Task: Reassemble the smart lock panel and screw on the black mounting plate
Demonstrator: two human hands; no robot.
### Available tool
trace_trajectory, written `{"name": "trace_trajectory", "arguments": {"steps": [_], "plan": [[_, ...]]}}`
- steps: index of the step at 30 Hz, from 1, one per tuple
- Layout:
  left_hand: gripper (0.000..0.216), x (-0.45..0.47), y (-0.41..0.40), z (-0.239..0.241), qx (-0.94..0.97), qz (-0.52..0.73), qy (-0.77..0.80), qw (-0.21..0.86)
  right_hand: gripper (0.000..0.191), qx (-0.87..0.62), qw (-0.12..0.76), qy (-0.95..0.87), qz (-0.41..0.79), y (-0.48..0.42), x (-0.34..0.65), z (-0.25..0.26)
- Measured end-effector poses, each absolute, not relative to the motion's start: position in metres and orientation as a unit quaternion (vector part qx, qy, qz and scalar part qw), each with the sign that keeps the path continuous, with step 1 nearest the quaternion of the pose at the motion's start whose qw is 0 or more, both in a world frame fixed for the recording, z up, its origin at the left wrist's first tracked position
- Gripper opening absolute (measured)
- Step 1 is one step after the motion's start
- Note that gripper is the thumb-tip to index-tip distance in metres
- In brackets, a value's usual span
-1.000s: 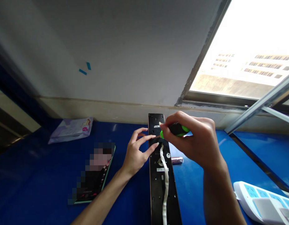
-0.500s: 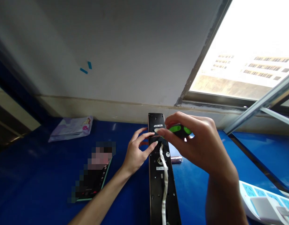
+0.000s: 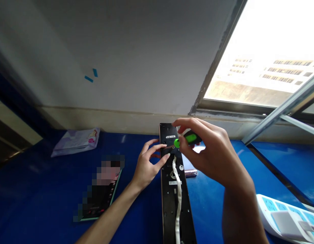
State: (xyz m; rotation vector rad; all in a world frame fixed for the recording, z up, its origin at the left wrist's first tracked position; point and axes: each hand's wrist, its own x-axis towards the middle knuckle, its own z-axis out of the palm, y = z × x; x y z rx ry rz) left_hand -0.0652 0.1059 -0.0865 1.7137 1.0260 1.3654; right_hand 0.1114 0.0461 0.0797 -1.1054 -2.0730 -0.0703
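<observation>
A long black lock panel (image 3: 172, 200) lies lengthwise on the blue table (image 3: 45, 189), with a white ribbon cable (image 3: 177, 193) running down its middle. My right hand (image 3: 210, 152) is closed on a green and black screwdriver (image 3: 189, 139), whose tip points at the panel's upper part. My left hand (image 3: 148, 162) rests against the panel's left edge, its fingertips pinched beside the screwdriver tip. What the fingertips hold is too small to make out.
A dark booklet (image 3: 101, 189) lies left of the panel, and a pale plastic packet (image 3: 77, 140) sits near the wall. A small purple cylinder (image 3: 191, 173) lies right of the panel. A white and blue power strip (image 3: 286, 217) is at the lower right. A window is at the upper right.
My right hand has turned the screwdriver, so its green grip shows at a different angle. The left hand has stayed at the panel's edge.
</observation>
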Motion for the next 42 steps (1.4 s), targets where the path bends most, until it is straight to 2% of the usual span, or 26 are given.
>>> {"name": "trace_trajectory", "arguments": {"steps": [2,6,12,23,30,33,37,40,42], "plan": [[0.028,-0.065,0.107,-0.087,0.665,0.526,0.398,0.350,0.034,-0.436,0.379,-0.816,-0.028,0.046,0.111,0.080],[0.027,-0.066,0.107,-0.086,0.672,0.523,0.399,0.340,0.013,-0.438,0.380,-0.814,-0.037,0.047,0.113,0.079],[0.028,-0.069,0.105,-0.085,0.691,0.508,0.405,0.317,0.029,-0.422,0.402,-0.812,-0.031,0.051,0.116,0.078],[0.011,-0.072,0.107,-0.080,0.728,0.558,0.381,0.119,0.029,-0.406,0.439,-0.799,-0.061,0.039,0.125,0.090],[0.007,-0.054,0.096,-0.039,0.791,0.528,0.308,0.028,0.023,-0.471,0.431,-0.764,-0.093,0.017,0.161,0.104],[0.008,-0.031,0.097,-0.015,0.854,0.466,0.227,0.051,0.027,-0.532,0.360,-0.762,-0.079,0.010,0.186,0.106],[0.013,0.012,0.108,0.003,0.964,0.225,0.129,0.063,0.034,-0.625,0.257,-0.735,0.044,0.007,0.213,0.104],[0.017,0.049,0.118,-0.001,0.989,0.093,0.112,0.035,0.037,-0.678,0.224,-0.687,0.134,0.009,0.227,0.100],[0.017,0.071,0.122,-0.009,0.994,0.050,0.095,0.015,0.037,-0.695,0.228,-0.663,0.158,0.009,0.235,0.096]]}}
